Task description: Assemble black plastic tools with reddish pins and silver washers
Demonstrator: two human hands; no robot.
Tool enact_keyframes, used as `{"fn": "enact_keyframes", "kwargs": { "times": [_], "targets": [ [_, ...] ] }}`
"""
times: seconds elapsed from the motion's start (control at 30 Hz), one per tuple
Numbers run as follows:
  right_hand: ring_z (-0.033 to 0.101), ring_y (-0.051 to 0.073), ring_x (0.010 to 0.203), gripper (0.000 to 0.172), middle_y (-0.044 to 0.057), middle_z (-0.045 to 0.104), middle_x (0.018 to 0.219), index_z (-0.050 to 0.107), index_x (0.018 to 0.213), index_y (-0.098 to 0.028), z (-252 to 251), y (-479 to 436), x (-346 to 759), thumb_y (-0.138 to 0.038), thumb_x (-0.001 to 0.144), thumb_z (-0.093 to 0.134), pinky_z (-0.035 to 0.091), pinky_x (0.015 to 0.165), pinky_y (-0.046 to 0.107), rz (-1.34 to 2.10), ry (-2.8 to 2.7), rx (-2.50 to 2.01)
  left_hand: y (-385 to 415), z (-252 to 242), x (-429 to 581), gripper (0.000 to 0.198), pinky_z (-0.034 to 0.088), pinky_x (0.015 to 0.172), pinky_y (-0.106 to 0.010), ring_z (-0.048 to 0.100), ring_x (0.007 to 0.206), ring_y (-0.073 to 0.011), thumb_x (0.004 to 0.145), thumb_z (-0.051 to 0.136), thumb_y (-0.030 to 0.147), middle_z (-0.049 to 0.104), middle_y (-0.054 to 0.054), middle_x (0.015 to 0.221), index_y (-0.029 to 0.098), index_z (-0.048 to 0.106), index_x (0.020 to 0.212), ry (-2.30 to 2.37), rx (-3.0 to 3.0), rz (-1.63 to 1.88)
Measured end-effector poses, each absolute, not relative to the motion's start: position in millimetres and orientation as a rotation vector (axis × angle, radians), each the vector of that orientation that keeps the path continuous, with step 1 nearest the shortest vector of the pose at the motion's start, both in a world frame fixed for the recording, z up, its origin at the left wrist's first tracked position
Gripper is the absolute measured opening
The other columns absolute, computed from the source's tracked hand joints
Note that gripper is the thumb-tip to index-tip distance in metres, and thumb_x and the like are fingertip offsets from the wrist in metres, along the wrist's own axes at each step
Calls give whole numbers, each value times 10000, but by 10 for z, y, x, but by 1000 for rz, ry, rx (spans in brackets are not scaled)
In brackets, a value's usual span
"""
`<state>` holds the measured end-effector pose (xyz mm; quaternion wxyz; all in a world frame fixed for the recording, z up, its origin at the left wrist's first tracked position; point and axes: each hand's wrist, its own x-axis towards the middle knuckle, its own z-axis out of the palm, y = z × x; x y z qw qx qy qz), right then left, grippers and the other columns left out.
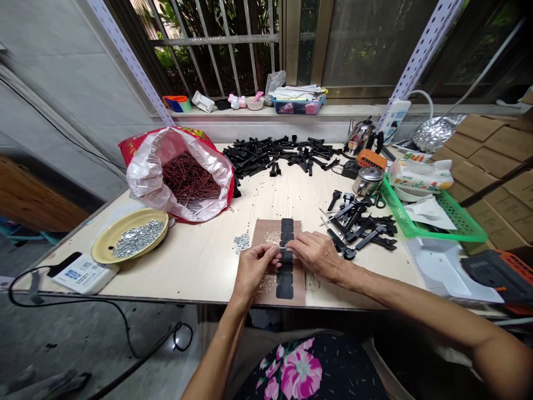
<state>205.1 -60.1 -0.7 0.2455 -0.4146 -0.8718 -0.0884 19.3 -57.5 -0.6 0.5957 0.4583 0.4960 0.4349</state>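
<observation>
Both hands meet over a strip of black rounded pieces (285, 278) lying on a brown board (266, 228) near the table's front edge. My left hand (257, 266) is closed in a pinch at the strip's left side. From the right, my right hand (314, 253) pinches at the strip's other side. A small, thin, light-coloured thing shows between the fingertips; what it is cannot be made out. Left of the board lies a little heap of small silvery parts (241, 243).
A yellow dish (100, 244) of metal parts and a bag (144, 172) of dark red sticks stand left. Black parts lie at the back (258, 155) and right (366, 228). A green basket (470, 228), metal pot (368, 182) and kettle (360, 136) stand right.
</observation>
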Motion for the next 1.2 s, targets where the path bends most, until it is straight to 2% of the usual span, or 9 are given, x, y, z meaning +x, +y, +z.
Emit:
{"fn": "enact_keyframes", "kwargs": {
  "times": [0.23, 0.43, 0.63, 0.73, 0.9, 0.97, 1.03, 1.1, 1.2],
  "targets": [
    [496, 138, 702, 218, 34, 541, 792, 603, 955, -178, 52, -626, 2062, -182, 945, 385, 353, 607, 243, -11, -2426, -1089, -531, -54, 119, 279, 485, 527, -213, 581, 516, -107, 701, 705, 407, 652, -28, 634, 129, 685, 718, 1107, 1103, 894],
    [559, 117, 767, 136, 30, 591, 853, 580, 968, -168, 66, -622, 2037, -224, 933, 461, 433, 685, 220, 534, -2245, -1084, -462, -79, 42, 318, 504, 497, -229, 565, 457, -99, 646, 749, 419, 626, -29, 596, 117, 652, 668, 1049, 943, 745],
    [560, 141, 766, 192, 43, 586, 830, 605, 972, -178, 7, -631, 2043, -234, 944, 423, 434, 668, 242, 239, -2363, -1107, -451, -71, 28, 321, 498, 486, -227, 551, 452, -99, 661, 735, 426, 625, -44, 581, 116, 654, 644, 1061, 1023, 697],
    [569, 136, 812, 156, 39, 599, 870, 582, 981, -179, -19, -646, 2065, -226, 938, 439, 448, 723, 239, 307, -2310, -1090, -476, -85, 79, 323, 486, 487, -222, 556, 467, -108, 674, 716, 442, 627, -43, 594, 124, 665, 657, 1093, 1067, 750],
    [553, 124, 790, 147, 42, 557, 895, 573, 978, -174, -39, -625, 2144, -199, 936, 434, 456, 700, 229, 362, -2240, -1139, -508, -79, 141, 382, 455, 476, -226, 535, 490, -113, 735, 624, 512, 624, -38, 656, 137, 698, 732, 1186, 1174, 849],
    [539, 126, 776, 144, 40, 548, 878, 579, 958, -169, -66, -545, 2197, -203, 934, 441, 448, 679, 232, 326, -2234, -1179, -515, -70, 135, 387, 498, 576, -275, 591, 601, -157, 806, 537, 506, 646, -48, 732, 163, 716, 831, 1328, 1399, 930],
    [523, 138, 783, 140, 38, 544, 859, 589, 927, -168, -102, -414, 2256, -214, 929, 457, 437, 667, 243, 253, -2245, -1230, -523, -82, 120, 368, 497, 804, -365, 619, 863, -223, 869, 464, 445, 669, -76, 915, 189, 701, 987, 1482, 1719, 1024],
    [506, 154, 804, 145, 39, 543, 841, 595, 899, -168, -140, -269, 2309, -230, 927, 466, 430, 666, 258, 171, -2259, -1280, -533, -133, 104, 367, 383, 1000, -445, 497, 1163, -272, 904, 421, 370, 614, -99, 1171, 197, 629, 1152, 1558, 2018, 1057],
    [488, 165, 815, 162, 42, 541, 821, 589, 862, -160, -200, -176, 2341, -232, 930, 460, 426, 646, 266, 98, -2276, -1309, -541, -290, 86, 416, 279, 1087, -497, 215, 1377, -288, 923, 375, 307, 438, -99, 1404, 171, 499, 1297, 1549, 2298, 940]
  ]
}}
